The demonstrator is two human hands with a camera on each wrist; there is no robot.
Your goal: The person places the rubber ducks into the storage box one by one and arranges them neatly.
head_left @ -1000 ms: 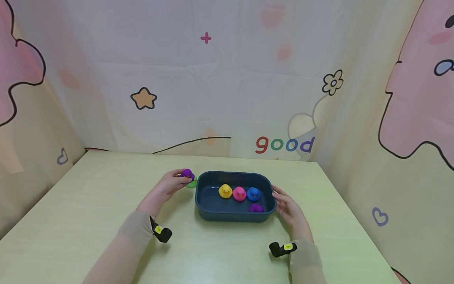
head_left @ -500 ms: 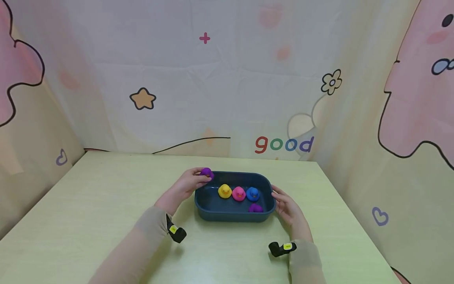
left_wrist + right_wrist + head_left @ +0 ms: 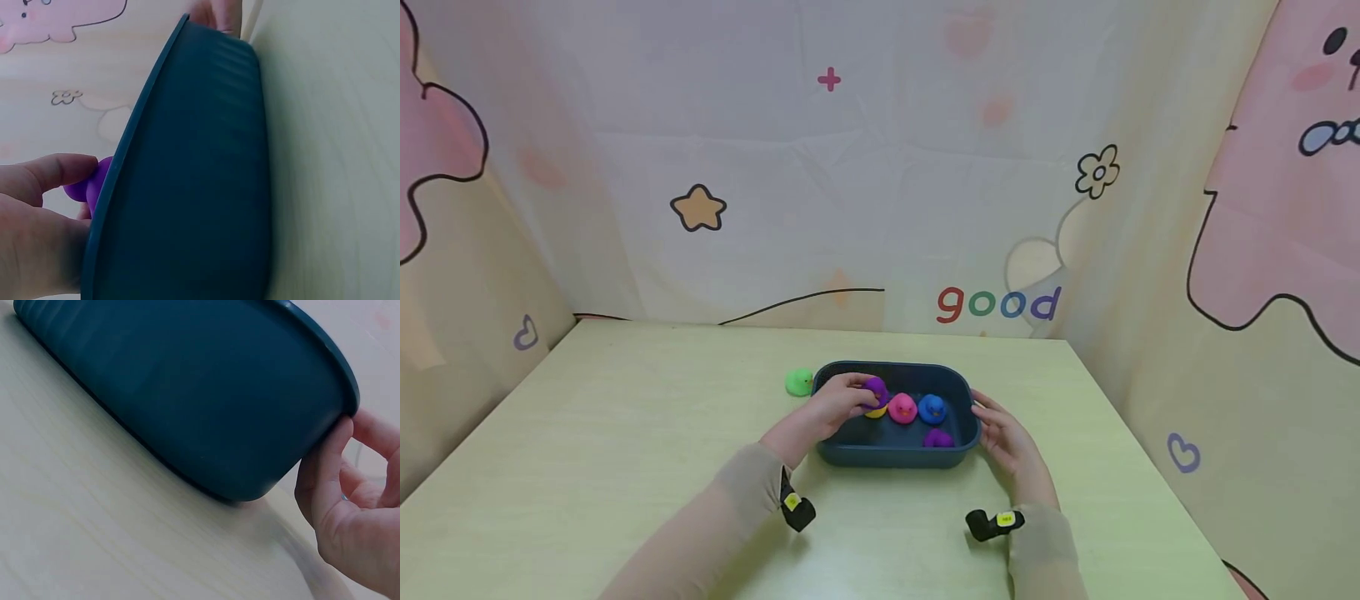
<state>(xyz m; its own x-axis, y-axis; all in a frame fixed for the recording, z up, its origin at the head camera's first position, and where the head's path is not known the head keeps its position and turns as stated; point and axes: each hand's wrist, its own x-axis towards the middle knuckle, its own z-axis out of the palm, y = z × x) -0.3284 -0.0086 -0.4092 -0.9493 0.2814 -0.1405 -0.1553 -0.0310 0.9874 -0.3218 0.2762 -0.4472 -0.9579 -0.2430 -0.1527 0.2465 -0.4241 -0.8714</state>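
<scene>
My left hand (image 3: 829, 410) pinches a purple toy duck (image 3: 876, 390) between thumb and fingers. It holds the duck over the left part of a dark blue basin (image 3: 887, 457). Directly below is a yellow duck (image 3: 876, 412), mostly covered by the held one. Beside it in the basin sit a pink duck (image 3: 902, 409) and a blue duck (image 3: 932, 409). A second purple duck (image 3: 937, 438) lies near the front right, partly hidden by the front wall. The fingertips of my right hand (image 3: 1013, 446) rest against the basin's right end, near the rim.
A green duck (image 3: 799, 382) stands on the pale table (image 3: 647, 417), just outside the basin's left end. Printed cloth (image 3: 880, 208) rises behind the table and along both sides. Each wrist carries a black camera.
My left hand has carried the purple duck rightward from beside the green duck, across the basin's left rim, to above the yellow duck. My right hand has stayed at the basin's right end.
</scene>
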